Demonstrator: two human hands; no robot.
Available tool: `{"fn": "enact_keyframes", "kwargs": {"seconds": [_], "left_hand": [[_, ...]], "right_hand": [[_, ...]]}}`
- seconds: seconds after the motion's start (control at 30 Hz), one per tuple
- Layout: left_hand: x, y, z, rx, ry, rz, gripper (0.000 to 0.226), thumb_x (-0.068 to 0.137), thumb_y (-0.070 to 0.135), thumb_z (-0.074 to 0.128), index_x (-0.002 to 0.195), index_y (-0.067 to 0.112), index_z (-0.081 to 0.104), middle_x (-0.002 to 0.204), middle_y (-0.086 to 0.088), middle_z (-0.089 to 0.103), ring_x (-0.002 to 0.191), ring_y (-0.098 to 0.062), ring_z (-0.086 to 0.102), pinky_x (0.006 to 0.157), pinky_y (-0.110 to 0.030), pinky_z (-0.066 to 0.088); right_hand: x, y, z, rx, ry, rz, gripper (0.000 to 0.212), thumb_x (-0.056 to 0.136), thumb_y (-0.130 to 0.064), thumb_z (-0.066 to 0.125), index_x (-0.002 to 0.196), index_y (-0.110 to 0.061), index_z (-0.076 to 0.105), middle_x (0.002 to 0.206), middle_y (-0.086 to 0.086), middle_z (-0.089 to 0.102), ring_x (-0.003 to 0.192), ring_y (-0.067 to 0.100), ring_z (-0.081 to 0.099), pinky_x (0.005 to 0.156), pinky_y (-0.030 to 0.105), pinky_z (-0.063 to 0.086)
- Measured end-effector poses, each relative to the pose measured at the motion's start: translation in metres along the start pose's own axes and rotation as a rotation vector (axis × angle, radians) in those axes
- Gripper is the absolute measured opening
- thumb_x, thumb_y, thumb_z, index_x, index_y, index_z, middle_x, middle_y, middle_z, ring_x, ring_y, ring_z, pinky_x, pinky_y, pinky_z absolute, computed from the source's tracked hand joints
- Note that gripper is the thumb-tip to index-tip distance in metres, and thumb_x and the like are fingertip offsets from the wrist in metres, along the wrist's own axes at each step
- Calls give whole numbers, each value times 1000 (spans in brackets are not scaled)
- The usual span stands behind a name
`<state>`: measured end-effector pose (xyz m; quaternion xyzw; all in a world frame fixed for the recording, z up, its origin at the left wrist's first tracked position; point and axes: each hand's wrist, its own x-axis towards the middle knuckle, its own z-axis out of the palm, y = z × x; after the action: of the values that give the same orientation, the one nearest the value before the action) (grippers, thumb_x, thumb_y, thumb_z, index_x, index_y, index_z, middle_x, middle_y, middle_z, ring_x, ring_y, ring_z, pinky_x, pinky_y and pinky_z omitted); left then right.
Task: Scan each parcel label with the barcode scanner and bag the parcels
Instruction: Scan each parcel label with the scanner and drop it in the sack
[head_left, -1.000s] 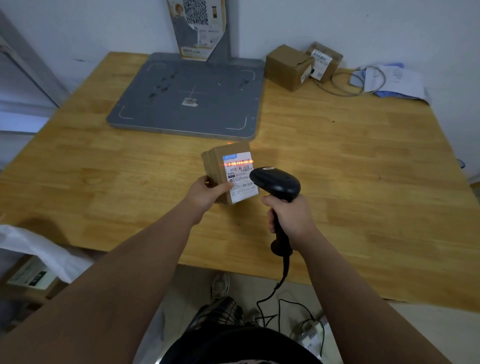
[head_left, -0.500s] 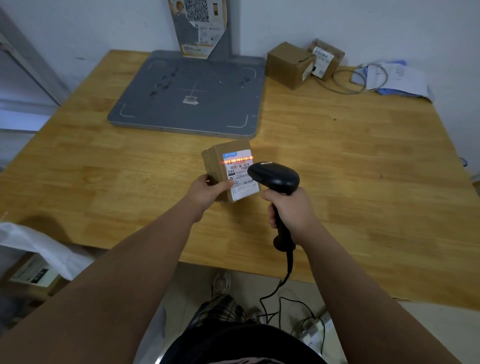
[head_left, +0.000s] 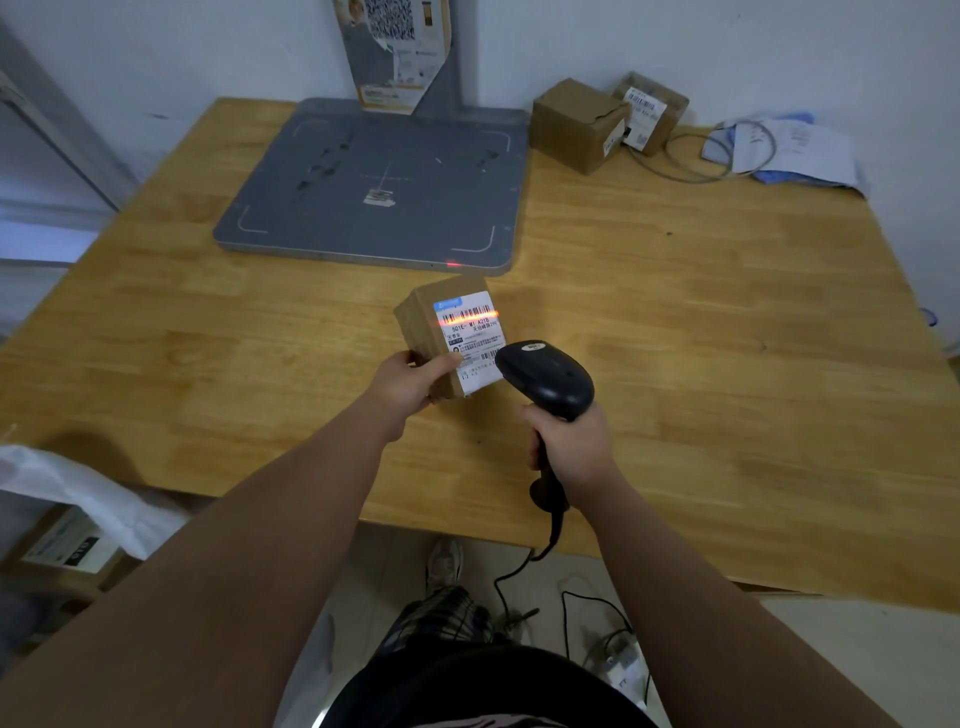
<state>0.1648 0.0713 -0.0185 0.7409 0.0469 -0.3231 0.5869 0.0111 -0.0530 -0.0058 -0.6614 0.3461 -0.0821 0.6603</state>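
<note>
My left hand (head_left: 408, 382) grips a small brown cardboard parcel (head_left: 423, 327) by its lower left corner and holds it tilted above the wooden table (head_left: 727, 364). The parcel's white label (head_left: 470, 338) faces me. An orange scan line crosses the label's upper barcode. My right hand (head_left: 571, 441) holds the black barcode scanner (head_left: 548, 379) by its handle, its head just right of the label and pointed at it. Two more brown parcels (head_left: 576, 124) (head_left: 652, 111) stand at the table's back right.
A grey flat scale pad (head_left: 374, 182) lies at the back centre with a printed card (head_left: 397, 52) propped behind it. Papers and a looped cable (head_left: 748, 150) lie at the far right. A white bag (head_left: 78, 488) and a labelled box (head_left: 67, 545) sit low at left. The scanner's cord (head_left: 519, 566) hangs to the floor.
The parcel and the scanner hold nearly the same pose. The scan line stays on the upper barcode. A small red spot now shows on the front edge of the grey pad.
</note>
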Motion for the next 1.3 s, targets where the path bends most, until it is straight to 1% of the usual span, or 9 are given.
{"fn": "enact_keyframes", "kwargs": {"seconds": [0.1, 0.27, 0.5, 0.7, 0.77, 0.9, 1.03, 1.2, 1.3], "left_hand": [[0, -1, 0, -19, 0, -6, 47, 85, 26, 72, 127, 8, 57, 118, -6, 67, 89, -9, 65, 51, -12, 50], [2, -2, -1, 2, 2, -13, 49, 84, 30, 73, 127, 11, 58, 116, -3, 68, 94, -11, 66, 61, -17, 50], [1, 0, -1, 13, -1, -7, 47, 84, 30, 73, 125, 12, 59, 116, -3, 68, 97, -12, 65, 63, -18, 49], [3, -2, -1, 28, 14, -7, 47, 82, 31, 74, 122, 12, 59, 116, -4, 68, 103, -16, 65, 71, -23, 50], [3, -2, -1, 24, 22, -8, 45, 83, 30, 74, 121, 12, 59, 116, -5, 68, 102, -16, 65, 70, -23, 50], [-1, -2, 2, 41, 26, 2, 52, 82, 32, 74, 126, 9, 56, 119, -5, 65, 102, -17, 64, 68, -23, 49], [-15, -3, 8, 66, 56, 59, 62, 81, 34, 76, 131, 9, 49, 118, 0, 60, 92, -9, 60, 63, -19, 46], [-47, -12, -4, -29, 112, 122, 62, 85, 34, 71, 134, 10, 44, 103, 8, 59, 89, -5, 61, 63, -16, 48], [-72, -24, -35, -73, 172, 151, 59, 86, 34, 69, 134, 11, 42, 103, 9, 58, 91, -6, 61, 63, -15, 50]], "right_hand": [[0, 1, 1, -6, -10, -5, 41, 86, -10, 66, 48, -8, 51, 44, 8, 47, 39, 20, 46, 50, 29, 43], [1, -2, 1, -23, -14, -33, 42, 86, -10, 66, 47, -9, 51, 43, 7, 48, 39, 19, 47, 52, 29, 44], [-1, -5, 0, -32, -19, -23, 40, 86, -8, 66, 49, -9, 51, 42, 6, 47, 37, 16, 45, 48, 23, 43], [3, -20, 0, -80, -44, 14, 33, 84, -10, 65, 53, -8, 54, 43, 4, 49, 39, 17, 47, 49, 27, 45], [5, -26, 1, -76, -44, 13, 30, 83, -10, 66, 55, -6, 56, 45, 5, 50, 39, 17, 48, 49, 27, 45], [5, -30, 1, -57, -60, 37, 27, 82, -13, 67, 58, -2, 60, 48, 9, 52, 41, 20, 49, 50, 29, 44], [1, -31, 1, -36, -66, 37, 26, 84, -15, 68, 63, -1, 62, 50, 11, 54, 42, 20, 50, 49, 28, 44], [-12, -38, 21, -28, -88, 17, 26, 84, -12, 69, 61, -2, 60, 50, 11, 53, 40, 19, 49, 45, 26, 43], [-27, -35, 54, -8, -170, 11, 27, 84, -10, 69, 60, -3, 60, 48, 8, 53, 40, 18, 49, 44, 25, 44]]}}
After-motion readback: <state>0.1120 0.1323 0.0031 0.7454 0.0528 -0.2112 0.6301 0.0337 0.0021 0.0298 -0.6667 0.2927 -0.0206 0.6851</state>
